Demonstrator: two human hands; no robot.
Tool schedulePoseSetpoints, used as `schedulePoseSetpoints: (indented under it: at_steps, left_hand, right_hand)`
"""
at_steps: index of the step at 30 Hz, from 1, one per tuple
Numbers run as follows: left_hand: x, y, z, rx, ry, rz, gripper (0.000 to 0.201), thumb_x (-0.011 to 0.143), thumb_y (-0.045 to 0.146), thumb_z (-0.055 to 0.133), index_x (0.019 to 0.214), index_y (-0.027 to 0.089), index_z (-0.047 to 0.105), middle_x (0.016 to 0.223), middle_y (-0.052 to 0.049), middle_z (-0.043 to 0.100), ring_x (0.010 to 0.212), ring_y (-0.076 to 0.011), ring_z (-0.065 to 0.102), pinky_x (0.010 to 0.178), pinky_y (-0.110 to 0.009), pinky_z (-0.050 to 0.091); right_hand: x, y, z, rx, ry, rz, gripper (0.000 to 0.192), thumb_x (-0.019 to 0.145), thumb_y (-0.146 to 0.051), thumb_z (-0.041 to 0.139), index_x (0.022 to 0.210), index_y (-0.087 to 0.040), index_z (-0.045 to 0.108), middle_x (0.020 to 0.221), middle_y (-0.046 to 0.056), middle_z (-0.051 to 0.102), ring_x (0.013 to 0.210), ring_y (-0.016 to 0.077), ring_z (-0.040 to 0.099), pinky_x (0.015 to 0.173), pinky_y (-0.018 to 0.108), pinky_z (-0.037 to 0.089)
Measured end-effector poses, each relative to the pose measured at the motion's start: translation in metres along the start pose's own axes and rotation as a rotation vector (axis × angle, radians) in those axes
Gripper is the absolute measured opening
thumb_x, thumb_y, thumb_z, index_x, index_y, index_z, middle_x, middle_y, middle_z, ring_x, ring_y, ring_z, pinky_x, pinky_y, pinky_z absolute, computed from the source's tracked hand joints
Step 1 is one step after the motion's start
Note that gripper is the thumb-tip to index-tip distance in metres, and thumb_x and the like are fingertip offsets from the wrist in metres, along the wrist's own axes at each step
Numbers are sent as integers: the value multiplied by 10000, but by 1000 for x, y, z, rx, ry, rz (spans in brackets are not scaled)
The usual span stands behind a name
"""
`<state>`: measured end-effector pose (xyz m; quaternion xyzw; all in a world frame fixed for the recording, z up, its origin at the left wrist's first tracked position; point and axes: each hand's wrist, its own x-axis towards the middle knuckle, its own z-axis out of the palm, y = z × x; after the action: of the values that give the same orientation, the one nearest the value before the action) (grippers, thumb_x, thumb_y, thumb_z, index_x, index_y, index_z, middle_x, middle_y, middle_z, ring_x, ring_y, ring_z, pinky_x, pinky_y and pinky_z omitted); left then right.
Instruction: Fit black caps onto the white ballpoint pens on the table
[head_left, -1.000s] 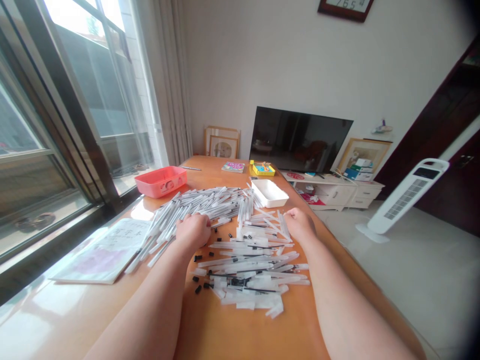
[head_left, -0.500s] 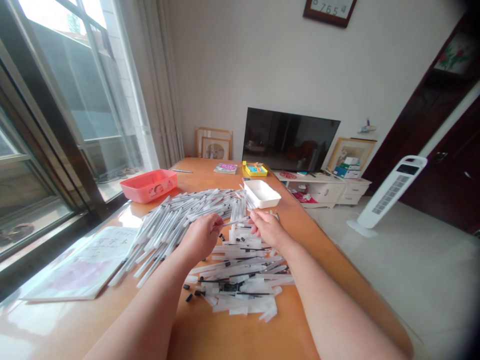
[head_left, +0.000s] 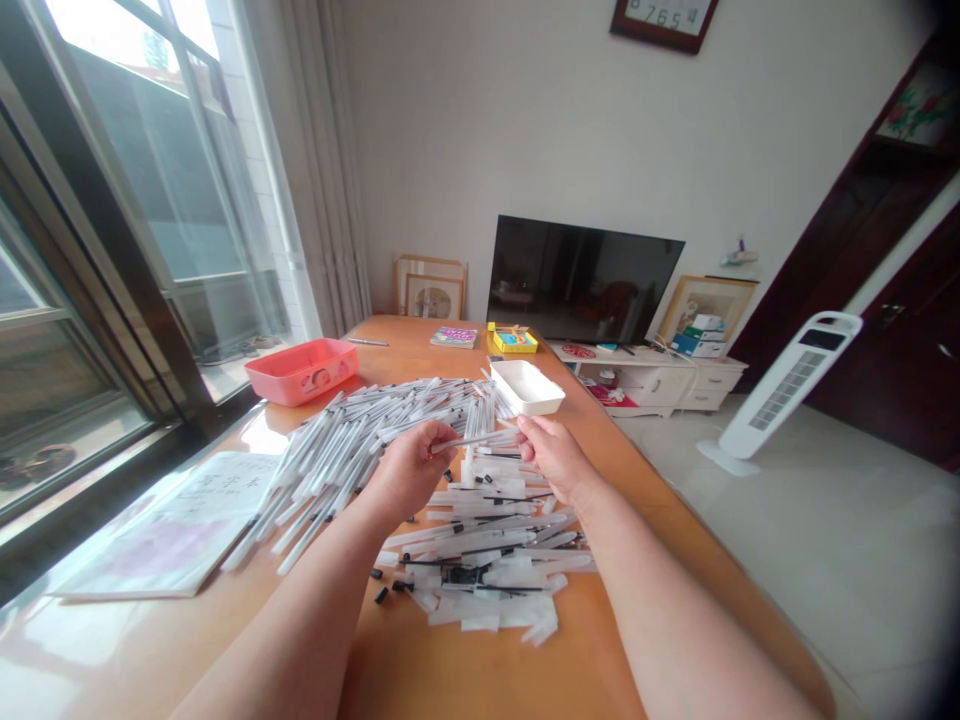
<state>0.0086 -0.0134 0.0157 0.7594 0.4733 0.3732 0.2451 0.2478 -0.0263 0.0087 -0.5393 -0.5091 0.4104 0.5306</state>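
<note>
A slim whitish pen (head_left: 484, 438) spans the gap between my two hands, above the table. My left hand (head_left: 415, 468) is closed on its left end. The fingertips of my right hand (head_left: 553, 452) pinch near its other end; whether they hold the pen itself or a small part at its tip, I cannot make out. Left of and beyond my hands spreads a heap of assembled pens (head_left: 330, 475). Below them lie loose translucent pen barrels (head_left: 465, 540) and dark thin refills. Several small black caps (head_left: 381, 594) are scattered along the left side of these parts.
A white tray (head_left: 529, 408) stands just beyond my right hand. The pink basket (head_left: 300, 380) is at the left, behind a notebook (head_left: 169, 525) near the window. A purple booklet (head_left: 454, 337) and a yellow box (head_left: 514, 345) lie at the table's far end.
My right hand has shifted slightly right, and the gap between my hands is wider, showing more of the pen. The piles look the same.
</note>
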Motion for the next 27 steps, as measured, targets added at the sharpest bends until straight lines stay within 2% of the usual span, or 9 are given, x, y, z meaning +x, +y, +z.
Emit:
schedulePoseSetpoints:
  at_steps: [10,16,19,23,27]
  left_hand:
    - [1,-2,3,-54,-10,7,299,896,452,555,985,200,690,767,2,660,681,-150,538,623,-244,420]
    - [1,6,-4,-106,-44,-5,324,907,494,544,882,196,670,710,10,616,638,-146,508,594,-245,394]
    - [2,6,-4,-218,-74,-56,386,916,549,523,837,191,644,743,-11,650,645,-152,539,599,-254,412]
    - [4,5,-1,-337,-80,-100,465,911,603,515,711,190,588,673,-12,622,617,-143,532,610,-258,421]
    - [4,8,2,-459,-25,-119,408,868,603,574,843,196,601,664,0,624,595,-146,531,603,-268,438]
  right_hand:
    - [1,-3,2,195,20,35,502,754,-662,717,747,-179,582,554,-51,469,474,74,313,422,231,192]
    - [5,0,6,225,51,2,497,786,-664,692,766,-179,586,555,-49,489,461,70,342,411,211,207]
    - [5,-2,8,267,58,-20,486,802,-649,690,775,-176,581,559,-55,496,436,51,315,409,201,210]
    - [4,-4,11,330,55,-38,493,788,-649,707,766,-175,576,570,-50,523,421,39,316,400,186,200]
    - [6,-2,13,365,63,-13,509,775,-667,717,735,-178,584,536,-46,522,391,44,315,374,184,189]
